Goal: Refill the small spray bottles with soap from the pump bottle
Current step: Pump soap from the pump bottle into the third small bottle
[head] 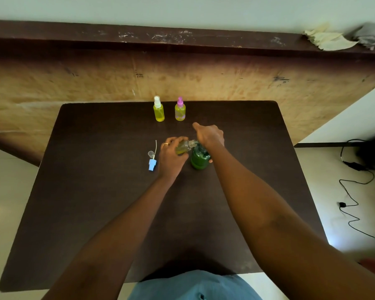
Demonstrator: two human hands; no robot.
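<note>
**Filling step, last of three small bottles (by judgement).** The left hand grasps a small clear uncapped spray bottle, fingers curled round its body. It holds the bottle tilted, with the open neck at the spout of the dark green plastic pump bottle. The pump bottle stands on the dark brown table, a little beyond its centre. The right hand lies on top of the pump head. Its back hides the fingers, so it cannot be told whether they are clenched round the head or merely pressing.

A little yellowish liquid shows in the held bottle, so the fill appears only partly done. At 12 o'clock from the pump bottle, near the far edge, stand a white-capped yellow spray bottle and a pink-capped yellow spray bottle, both closed and apparently full. At 9 o'clock, just beside the left hand, lie a blue spray head with white dip tube and a small clear plastic cap.

**Next move (by judgement).** More pump strokes with the neck held under the spout, then righting the bottle and screwing on the blue head.

**Room.** The table is open from 3 through 6 to 9 o'clock. The two full bottles stand well apart from the hands.
</note>
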